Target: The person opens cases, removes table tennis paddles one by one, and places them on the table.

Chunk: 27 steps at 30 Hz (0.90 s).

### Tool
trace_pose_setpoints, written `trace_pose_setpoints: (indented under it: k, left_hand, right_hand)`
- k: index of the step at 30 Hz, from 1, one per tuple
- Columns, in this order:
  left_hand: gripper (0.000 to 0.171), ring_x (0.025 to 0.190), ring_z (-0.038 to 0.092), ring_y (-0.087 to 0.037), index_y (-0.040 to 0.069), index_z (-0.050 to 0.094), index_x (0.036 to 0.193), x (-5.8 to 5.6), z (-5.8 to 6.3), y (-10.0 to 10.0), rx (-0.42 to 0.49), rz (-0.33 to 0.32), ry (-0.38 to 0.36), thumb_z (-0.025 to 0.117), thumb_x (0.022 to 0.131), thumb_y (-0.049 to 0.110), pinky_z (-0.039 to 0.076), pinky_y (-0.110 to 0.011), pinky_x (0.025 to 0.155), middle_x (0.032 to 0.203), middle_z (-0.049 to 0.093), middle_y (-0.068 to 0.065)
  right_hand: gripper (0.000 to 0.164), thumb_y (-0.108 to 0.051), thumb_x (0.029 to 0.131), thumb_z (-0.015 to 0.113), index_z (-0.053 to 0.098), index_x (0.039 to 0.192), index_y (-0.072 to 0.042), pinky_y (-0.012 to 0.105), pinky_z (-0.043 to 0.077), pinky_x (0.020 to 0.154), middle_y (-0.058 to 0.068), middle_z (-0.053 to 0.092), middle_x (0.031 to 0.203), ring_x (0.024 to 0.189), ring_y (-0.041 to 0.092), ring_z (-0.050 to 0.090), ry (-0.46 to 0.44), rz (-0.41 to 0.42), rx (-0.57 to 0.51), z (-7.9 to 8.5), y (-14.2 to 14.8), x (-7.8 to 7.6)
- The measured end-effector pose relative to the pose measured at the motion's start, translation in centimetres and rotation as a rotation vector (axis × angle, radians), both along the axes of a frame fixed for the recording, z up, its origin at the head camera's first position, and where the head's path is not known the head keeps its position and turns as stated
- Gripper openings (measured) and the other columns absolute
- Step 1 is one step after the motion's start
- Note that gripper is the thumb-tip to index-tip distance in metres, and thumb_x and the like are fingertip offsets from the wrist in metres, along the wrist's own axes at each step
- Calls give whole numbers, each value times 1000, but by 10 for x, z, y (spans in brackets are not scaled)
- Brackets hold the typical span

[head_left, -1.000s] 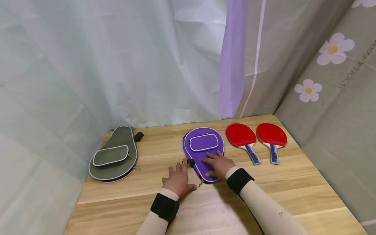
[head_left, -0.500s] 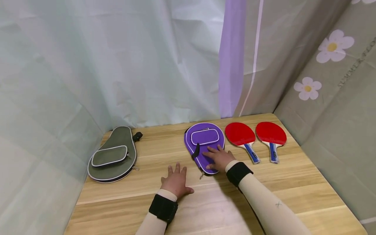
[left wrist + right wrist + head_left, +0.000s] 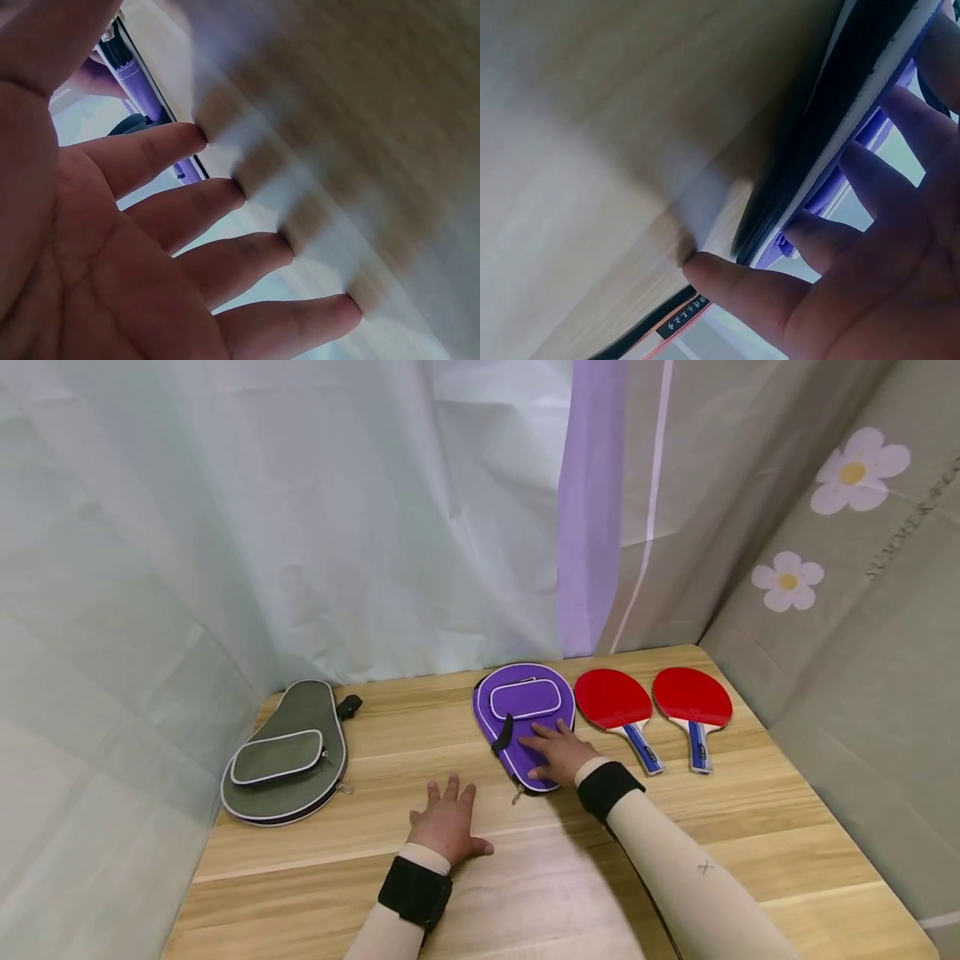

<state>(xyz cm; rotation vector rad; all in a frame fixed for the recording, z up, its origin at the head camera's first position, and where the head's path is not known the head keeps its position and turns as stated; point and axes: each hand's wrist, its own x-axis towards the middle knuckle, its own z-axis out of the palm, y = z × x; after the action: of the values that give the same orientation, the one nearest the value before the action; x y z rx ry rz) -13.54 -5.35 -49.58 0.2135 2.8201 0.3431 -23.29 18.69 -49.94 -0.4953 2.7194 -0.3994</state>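
Observation:
A purple table tennis bat case [image 3: 523, 731] with white piping and a zipped front pocket lies flat, its narrow end toward me. My right hand [image 3: 561, 757] rests on its lower right part with fingers spread. In the right wrist view, the little finger [image 3: 742, 289] reaches past the case's edge to the tabletop. A short black strap [image 3: 503, 735] lies over the case's left side. Apart from the case, to its lower left, my left hand [image 3: 444, 828] is spread with fingertips on the wood. Neither hand grips anything.
Two red table tennis bats [image 3: 613, 699] lie side by side right of the purple case, blue handles toward me. A grey-green bat case [image 3: 288, 756] lies at the left of the wooden table [image 3: 555, 885]. Curtains [image 3: 420, 527] surround the back and sides.
The purple case has slid away from me toward the back curtain, with my right hand on it. My left hand has moved off its strap, which now lies over the case.

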Motion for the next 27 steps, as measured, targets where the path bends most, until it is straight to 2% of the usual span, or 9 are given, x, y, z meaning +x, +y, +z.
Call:
trace_pose_setpoints:
  k: [11,21,27]
  left_hand:
    - [105,151,29,-55,12,48,153,2,1,-2,-8,-7,9,88,68,59,38,-83,100,166,33,-20]
    - [104,152,29,-54,13,48,153,2,-2,1,-9,7,12,88,68,59,38,-82,102,166,34,-19]
    - [104,152,29,-53,14,48,153,3,-1,0,-4,22,8,89,68,58,37,-82,103,166,34,-19]
  right_hand:
    - [70,-41,95,69,41,158,-29,83,32,107,10,25,172,157,54,10,-17,-1,6,11,0,-1]
    - [73,-47,95,67,36,159,-33,88,29,102,6,19,174,158,53,6,-11,-6,25,-6,5,-12]
    - [72,-45,96,67,37,159,-31,88,30,102,7,21,173,157,54,8,-10,1,21,-3,4,-9]
